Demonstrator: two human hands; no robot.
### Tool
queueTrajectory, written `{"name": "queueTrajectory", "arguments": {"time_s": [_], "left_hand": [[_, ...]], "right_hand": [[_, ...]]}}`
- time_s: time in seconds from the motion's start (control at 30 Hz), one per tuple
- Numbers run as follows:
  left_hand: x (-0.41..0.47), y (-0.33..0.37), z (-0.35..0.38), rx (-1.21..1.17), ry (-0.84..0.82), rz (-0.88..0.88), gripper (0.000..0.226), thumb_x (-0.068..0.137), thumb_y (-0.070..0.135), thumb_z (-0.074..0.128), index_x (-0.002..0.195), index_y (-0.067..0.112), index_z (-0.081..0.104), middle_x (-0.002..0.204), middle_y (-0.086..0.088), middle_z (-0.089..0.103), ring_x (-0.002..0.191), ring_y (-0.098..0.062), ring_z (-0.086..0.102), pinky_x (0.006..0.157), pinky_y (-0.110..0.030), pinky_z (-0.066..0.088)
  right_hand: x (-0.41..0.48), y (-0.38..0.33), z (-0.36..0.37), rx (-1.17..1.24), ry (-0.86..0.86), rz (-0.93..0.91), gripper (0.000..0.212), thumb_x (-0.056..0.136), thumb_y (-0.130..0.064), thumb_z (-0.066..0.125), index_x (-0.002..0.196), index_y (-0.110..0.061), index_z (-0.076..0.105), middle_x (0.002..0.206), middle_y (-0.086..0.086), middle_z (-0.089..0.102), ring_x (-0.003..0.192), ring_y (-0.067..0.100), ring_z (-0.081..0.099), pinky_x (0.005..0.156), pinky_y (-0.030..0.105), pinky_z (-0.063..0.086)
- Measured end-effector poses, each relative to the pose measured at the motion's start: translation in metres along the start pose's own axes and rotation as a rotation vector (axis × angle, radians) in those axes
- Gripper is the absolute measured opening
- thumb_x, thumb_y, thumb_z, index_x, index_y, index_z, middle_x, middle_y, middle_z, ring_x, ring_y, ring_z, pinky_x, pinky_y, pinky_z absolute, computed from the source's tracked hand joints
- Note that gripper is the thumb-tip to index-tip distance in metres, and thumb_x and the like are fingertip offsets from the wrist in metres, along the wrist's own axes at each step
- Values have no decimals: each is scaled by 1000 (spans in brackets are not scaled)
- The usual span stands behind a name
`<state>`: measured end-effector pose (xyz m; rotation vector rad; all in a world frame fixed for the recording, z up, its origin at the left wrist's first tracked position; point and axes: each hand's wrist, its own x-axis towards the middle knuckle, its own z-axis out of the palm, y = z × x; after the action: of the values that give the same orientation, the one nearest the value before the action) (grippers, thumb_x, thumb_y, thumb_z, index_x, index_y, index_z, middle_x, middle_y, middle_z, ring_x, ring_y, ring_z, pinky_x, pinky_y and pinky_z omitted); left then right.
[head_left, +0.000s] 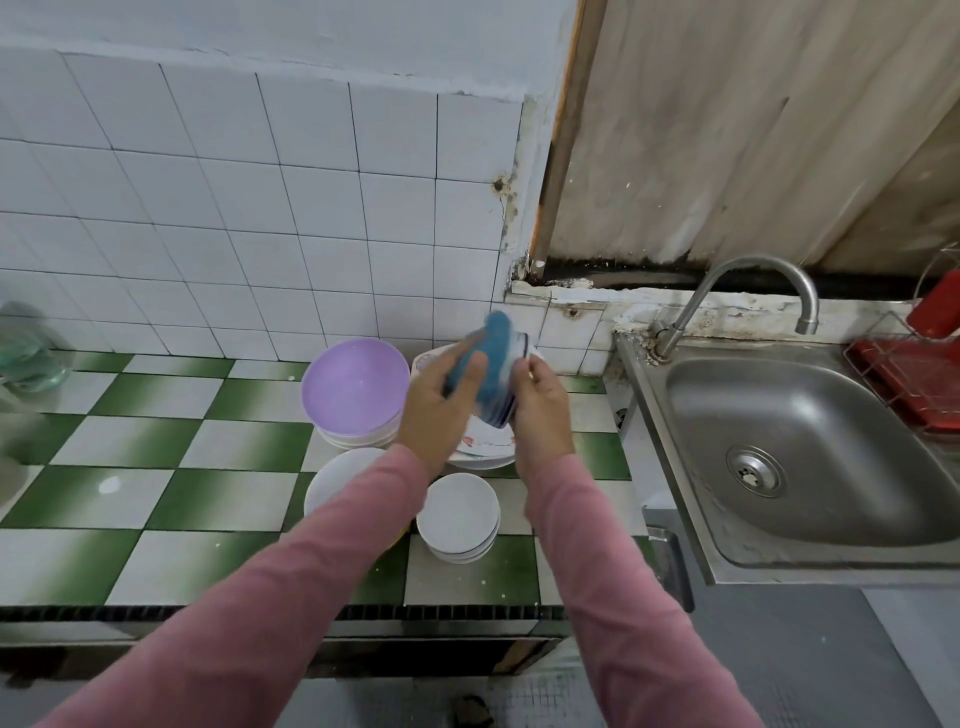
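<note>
A small white bowl with a dark blue rim (519, 349), blurred by motion, is held in the air above the green-and-white checkered tile counter (171, 499), gripped at its right side by the curled fingers of the right hand (540, 410). A blue cloth (496, 338) is pressed against the bowl and clutched by the left hand (441, 410). Just beneath, a stack of patterned white plates (483, 449) is seen, flanked by a lilac plastic bowl (356, 387) and stacked small white bowls (460, 512), with a steel sink (805, 457) to the right.
</note>
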<state>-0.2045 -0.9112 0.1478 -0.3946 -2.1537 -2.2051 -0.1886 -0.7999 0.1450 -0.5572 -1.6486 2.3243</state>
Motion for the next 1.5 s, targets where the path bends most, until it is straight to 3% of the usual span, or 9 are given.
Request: {"name": "queueTrajectory", "arguments": {"time_s": [0.13, 0.4, 0.57, 0.73, 0.93, 1.1, 1.27, 1.37, 1.5], "left_hand": [[2, 1, 1, 229, -123, 226, 28, 101, 19, 51, 128, 19, 61, 127, 17, 58, 118, 12, 51, 100, -10, 39], [8, 4, 2, 236, -52, 165, 28, 99, 28, 55, 125, 20, 63, 127, 10, 63, 112, 9, 55, 97, -16, 46], [20, 8, -1, 244, 139, 45, 13, 96, 40, 59, 105, 35, 67, 99, 14, 70, 89, -1, 62, 85, -32, 54], [10, 8, 9, 318, 72, 357, 21, 93, 24, 64, 112, 19, 70, 114, 13, 67, 106, 7, 59, 95, -19, 48], [34, 17, 0, -133, 226, -353, 9, 91, 33, 63, 94, 27, 69, 91, 3, 70, 84, -18, 64, 77, -32, 53], [28, 15, 10, -433, 353, -454, 16, 93, 29, 59, 104, 18, 61, 85, 2, 60, 76, -16, 54, 61, -25, 43], [10, 13, 20, -248, 445, -198, 21, 99, 30, 54, 117, 19, 59, 105, 6, 65, 96, -9, 60, 82, -19, 49], [-4, 8, 22, -45, 405, 27, 22, 100, 31, 53, 120, 23, 57, 107, 12, 63, 96, 6, 58, 82, -11, 46], [-8, -5, 20, 141, 310, 309, 31, 99, 30, 51, 129, 23, 53, 131, 6, 57, 124, -6, 51, 105, -25, 42]], "right_hand": [[-9, -4, 1, -137, -68, -59, 22, 105, -14, 46, 108, -14, 68, 111, 13, 70, 99, 21, 66, 88, 37, 57], [-11, -8, -2, -282, -107, -102, 28, 105, -15, 46, 88, -20, 67, 90, 1, 68, 88, 18, 60, 87, 40, 51], [-16, -10, -2, -353, -178, -174, 30, 105, -15, 46, 82, -21, 64, 84, 1, 61, 79, 15, 53, 78, 33, 45], [-14, -12, 0, -299, -132, -161, 28, 104, -13, 45, 82, -13, 63, 86, 10, 61, 81, 20, 54, 78, 39, 45], [-18, -30, -6, -219, -126, -137, 36, 99, -31, 52, 93, 3, 63, 89, 11, 59, 84, 21, 52, 76, 35, 42], [-17, -40, 6, 417, 60, 94, 27, 107, -23, 42, 115, -4, 60, 111, 14, 66, 102, 26, 62, 94, 45, 53], [-18, -40, 15, 642, 113, 212, 41, 109, -27, 36, 135, 1, 51, 122, 16, 64, 92, 23, 65, 71, 40, 54], [-15, -37, 18, 673, 138, 200, 45, 108, -29, 37, 139, 2, 49, 136, 21, 59, 101, 27, 65, 81, 42, 54], [-9, -29, 22, 664, 152, 178, 45, 108, -31, 39, 136, 2, 51, 132, 23, 60, 119, 34, 61, 96, 47, 52]]}}
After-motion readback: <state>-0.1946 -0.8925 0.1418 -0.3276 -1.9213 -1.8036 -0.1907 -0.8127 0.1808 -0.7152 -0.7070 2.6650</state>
